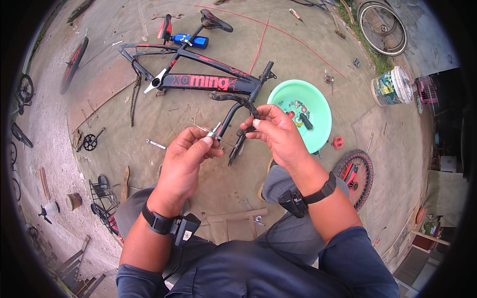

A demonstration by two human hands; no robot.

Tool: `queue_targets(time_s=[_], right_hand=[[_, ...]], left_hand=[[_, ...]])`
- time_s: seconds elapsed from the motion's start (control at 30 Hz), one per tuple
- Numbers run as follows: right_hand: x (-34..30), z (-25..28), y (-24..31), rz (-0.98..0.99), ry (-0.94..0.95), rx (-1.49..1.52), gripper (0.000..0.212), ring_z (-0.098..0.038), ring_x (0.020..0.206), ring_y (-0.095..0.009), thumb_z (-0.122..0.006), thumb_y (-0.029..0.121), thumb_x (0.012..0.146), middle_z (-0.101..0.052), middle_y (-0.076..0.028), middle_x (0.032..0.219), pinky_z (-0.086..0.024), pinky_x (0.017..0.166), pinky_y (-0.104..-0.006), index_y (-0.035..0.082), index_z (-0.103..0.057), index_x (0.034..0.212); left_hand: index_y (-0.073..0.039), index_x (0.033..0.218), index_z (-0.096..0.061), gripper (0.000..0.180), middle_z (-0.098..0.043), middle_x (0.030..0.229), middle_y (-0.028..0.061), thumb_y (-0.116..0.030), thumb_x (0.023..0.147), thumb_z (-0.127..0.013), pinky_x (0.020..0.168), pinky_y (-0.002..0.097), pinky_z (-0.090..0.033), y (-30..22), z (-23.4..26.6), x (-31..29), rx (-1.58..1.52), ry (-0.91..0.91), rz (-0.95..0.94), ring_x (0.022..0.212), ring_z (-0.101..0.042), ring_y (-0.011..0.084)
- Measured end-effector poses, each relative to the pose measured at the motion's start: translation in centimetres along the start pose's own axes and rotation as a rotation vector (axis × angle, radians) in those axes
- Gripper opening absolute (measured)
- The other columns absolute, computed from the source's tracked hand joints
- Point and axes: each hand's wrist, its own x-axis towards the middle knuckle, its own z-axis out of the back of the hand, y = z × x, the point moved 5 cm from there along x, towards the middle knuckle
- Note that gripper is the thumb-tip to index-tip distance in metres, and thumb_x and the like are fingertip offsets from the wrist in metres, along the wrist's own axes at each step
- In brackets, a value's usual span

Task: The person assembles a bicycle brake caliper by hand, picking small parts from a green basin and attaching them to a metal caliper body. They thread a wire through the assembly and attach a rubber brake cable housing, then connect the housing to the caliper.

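Note:
Over the front fork of a black and red bicycle frame, my two hands work close together. Thumb and fingers of my left hand pinch a small silver metal part beside one fork leg. A thin wire sticks out near those fingertips. My right hand is closed, its thumb and fingers gripping a black curved part shaped like a brake lever. Where that part ends is hidden by the fingers. The frame lies on the ground with its saddle attached.
Right of the fork stands a green basin with small parts inside. A wheel and red pedal lie at right; a white bucket is beyond. A crankset, spanner and black rack lie left. A blue bottle rests behind the frame.

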Motion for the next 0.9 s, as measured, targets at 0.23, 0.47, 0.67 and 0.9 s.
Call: queue_targets(time_s=[0.23,0.47,0.67,0.9], right_hand=[[-0.11,-0.26,0.08,-0.007,0.026,0.010,0.022,-0.066,0.106,-0.021,-0.054,0.003,0.096,-0.066,-0.011,0.110,-0.056,0.091,-0.0350,0.003,-0.053,0.118],[-0.30,-0.57,0.32,-0.008,0.042,-0.001,0.021,-0.065,0.106,-0.021,-0.053,0.004,0.096,-0.065,-0.012,0.110,-0.056,0.092,-0.0353,0.002,-0.052,0.117],[-0.47,-0.84,0.21,-0.032,0.068,0.052,0.020,-0.066,0.107,-0.023,-0.052,0.004,0.097,-0.065,-0.012,0.110,-0.057,0.092,-0.0365,0.002,-0.053,0.117],[-0.46,-0.75,0.11,-0.067,0.092,0.182,0.019,-0.066,0.109,-0.027,-0.052,0.006,0.099,-0.064,-0.011,0.109,-0.059,0.091,-0.0391,0.002,-0.054,0.118]], left_hand=[[-0.001,0.109,-0.060,0.016,-0.067,0.098,0.0077,-0.014,0.099,-0.060,0.085,0.0335,-0.051,0.02,0.02,-0.04,0.005,0.000,0.003,0.088,-0.066,0.0176],[-0.001,0.109,-0.060,0.017,-0.067,0.098,0.0079,-0.014,0.099,-0.060,0.085,0.0339,-0.052,0.11,-0.11,-0.02,-0.013,-0.003,-0.001,0.088,-0.066,0.0180],[0.000,0.110,-0.059,0.018,-0.066,0.099,0.0080,-0.015,0.099,-0.060,0.086,0.0337,-0.051,0.14,-0.07,0.00,-0.010,-0.004,0.005,0.089,-0.065,0.0181],[0.000,0.109,-0.059,0.017,-0.066,0.099,0.0080,-0.015,0.100,-0.059,0.086,0.0336,-0.051,0.26,-0.06,0.07,-0.001,-0.005,0.012,0.089,-0.065,0.0179]])
